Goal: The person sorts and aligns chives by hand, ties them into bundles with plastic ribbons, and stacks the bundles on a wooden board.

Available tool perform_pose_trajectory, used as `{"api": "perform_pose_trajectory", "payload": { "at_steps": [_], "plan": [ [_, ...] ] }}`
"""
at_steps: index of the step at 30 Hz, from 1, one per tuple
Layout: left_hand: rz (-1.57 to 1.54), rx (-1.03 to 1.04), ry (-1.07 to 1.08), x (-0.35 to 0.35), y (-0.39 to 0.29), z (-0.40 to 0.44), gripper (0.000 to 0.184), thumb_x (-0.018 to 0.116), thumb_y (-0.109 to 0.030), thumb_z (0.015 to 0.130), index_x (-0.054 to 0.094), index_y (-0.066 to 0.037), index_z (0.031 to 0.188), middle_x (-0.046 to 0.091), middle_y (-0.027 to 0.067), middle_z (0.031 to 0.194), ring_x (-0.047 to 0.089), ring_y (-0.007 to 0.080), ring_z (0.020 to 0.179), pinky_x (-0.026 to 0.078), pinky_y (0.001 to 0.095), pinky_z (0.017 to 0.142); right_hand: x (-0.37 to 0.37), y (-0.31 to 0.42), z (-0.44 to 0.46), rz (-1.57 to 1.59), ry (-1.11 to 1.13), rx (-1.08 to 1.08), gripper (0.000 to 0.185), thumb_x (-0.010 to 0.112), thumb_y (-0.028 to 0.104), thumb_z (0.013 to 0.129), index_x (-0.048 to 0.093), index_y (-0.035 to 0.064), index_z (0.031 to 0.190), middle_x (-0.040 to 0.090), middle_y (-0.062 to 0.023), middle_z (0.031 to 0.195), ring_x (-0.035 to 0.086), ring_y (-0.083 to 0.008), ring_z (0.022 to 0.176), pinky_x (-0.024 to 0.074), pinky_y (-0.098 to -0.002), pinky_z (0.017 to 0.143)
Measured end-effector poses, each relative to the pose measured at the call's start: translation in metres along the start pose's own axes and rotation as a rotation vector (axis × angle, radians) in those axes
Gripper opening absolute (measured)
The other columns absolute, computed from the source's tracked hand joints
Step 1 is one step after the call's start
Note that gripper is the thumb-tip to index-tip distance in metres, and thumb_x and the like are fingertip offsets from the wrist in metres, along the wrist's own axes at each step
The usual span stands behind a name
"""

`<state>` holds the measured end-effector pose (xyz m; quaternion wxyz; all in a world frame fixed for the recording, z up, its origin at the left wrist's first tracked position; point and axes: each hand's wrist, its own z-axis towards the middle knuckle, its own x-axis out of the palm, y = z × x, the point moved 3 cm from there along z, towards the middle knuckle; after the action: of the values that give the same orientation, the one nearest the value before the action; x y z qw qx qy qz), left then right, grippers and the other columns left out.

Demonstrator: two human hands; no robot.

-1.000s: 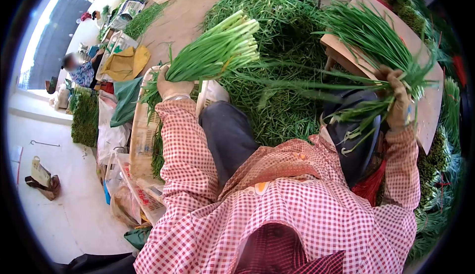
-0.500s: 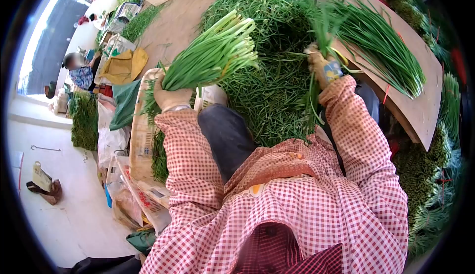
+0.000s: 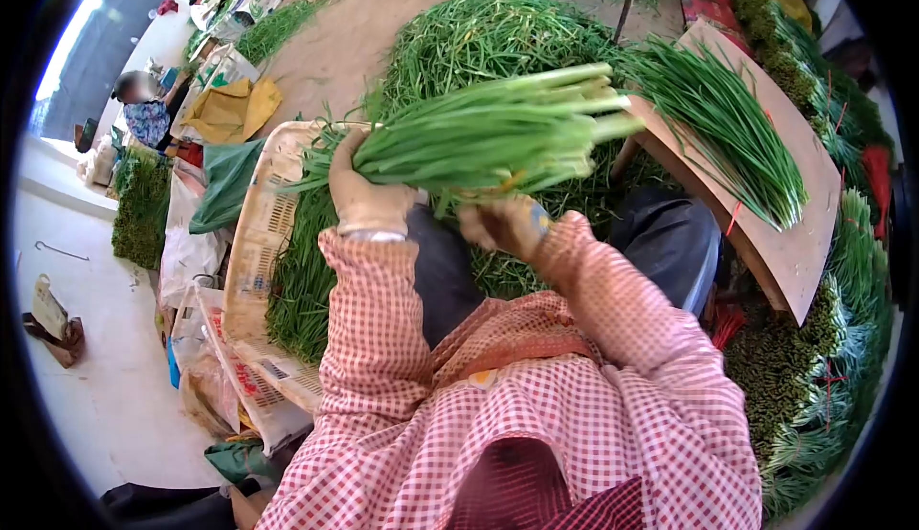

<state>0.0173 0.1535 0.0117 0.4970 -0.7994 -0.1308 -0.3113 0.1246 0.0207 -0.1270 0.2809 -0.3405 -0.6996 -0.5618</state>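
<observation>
A thick bunch of garlic chives (image 3: 498, 137) lies sideways in front of me, its pale cut ends pointing right. Gloved, my left hand (image 3: 369, 190) is wrapped round its leafy left part. Just under the bunch is my right hand (image 3: 507, 226), in a glove with a blue and yellow patch. Motion blurs its fingers, which seem bent; I cannot tell whether they touch the stalks or hold anything. Beyond the bunch a big heap of loose chives (image 3: 498, 32) covers the floor. A plastic crate (image 3: 254, 233) with more greens stands left of my left hand.
On the right, a curved board (image 3: 804, 262) carries a bundle of chives (image 3: 728, 137). Tied bundles (image 3: 852, 291) are stacked along the right edge. A table leg (image 3: 627, 13) stands behind the heap. Far left, another person (image 3: 148, 118) sits beside crates and a yellow sack (image 3: 230, 107).
The bunch has tipped flatter and moved right with my left hand. My right hand has come down and left, from holding a few strands near the board to beneath the bunch.
</observation>
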Motion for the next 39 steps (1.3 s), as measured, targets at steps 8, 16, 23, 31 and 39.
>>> {"api": "perform_pose_trajectory", "payload": {
  "at_steps": [8,16,23,31,39],
  "plan": [
    [0.015,-0.228,-0.245,-0.107,0.03,-0.12,0.031,0.051,-0.033,0.092,0.059,-0.005,0.105,0.061,0.013,0.114,0.057,0.028,0.106,0.046,0.0461,0.096,0.067,0.004,-0.048,0.801,0.309,-0.336,0.025,0.054,0.034,0.094,0.046,0.013,0.082,0.044,0.0002,0.078,0.048,-0.0203,0.092,0.0403,-0.0417,0.098],
    [0.511,-0.729,0.061,-0.105,-0.009,-0.206,0.053,0.066,-0.032,0.086,0.051,-0.005,0.129,0.058,0.0128,0.126,0.055,0.0261,0.115,0.046,0.0407,0.098,0.027,-0.033,-0.077,0.963,0.412,-0.072,0.031,0.049,0.036,0.097,0.059,0.0091,0.084,0.068,-0.0107,0.095,0.053,-0.0323,0.119,0.0306,-0.0493,0.111],
    [1.562,-0.034,1.26,0.004,-0.066,-0.151,0.06,0.084,-0.019,0.066,0.058,0.004,0.115,0.065,0.0166,0.104,0.065,0.0236,0.093,0.052,0.0341,0.081,0.012,-0.04,-0.076,0.911,0.28,-0.071,0.035,0.047,0.034,0.098,0.065,0.0029,0.097,0.069,-0.0178,0.102,0.053,-0.0347,0.121,0.041,-0.0531,0.104],
    [1.352,-0.817,1.031,-0.066,0.054,-0.102,0.102,0.087,-0.018,0.059,0.032,0.0,0.143,0.052,0.0171,0.132,0.052,0.0273,0.12,0.038,0.0367,0.106,-0.028,-0.054,-0.075,0.559,-0.038,0.152,0.048,0.043,0.044,0.098,0.056,0.0026,0.118,0.065,-0.0143,0.112,0.065,-0.0295,0.098,0.0544,-0.048,0.086],
    [0.544,-1.004,0.452,-0.102,0.053,-0.127,0.077,0.08,-0.027,0.07,0.046,-0.002,0.135,0.055,0.0133,0.13,0.056,0.0264,0.115,0.043,0.039,0.101,-0.041,-0.057,-0.065,0.632,-0.307,0.258,0.047,0.046,0.043,0.097,0.053,0.003,0.121,0.063,-0.0138,0.114,0.066,-0.0291,0.094,0.0551,-0.047,0.084]
  ]
}}
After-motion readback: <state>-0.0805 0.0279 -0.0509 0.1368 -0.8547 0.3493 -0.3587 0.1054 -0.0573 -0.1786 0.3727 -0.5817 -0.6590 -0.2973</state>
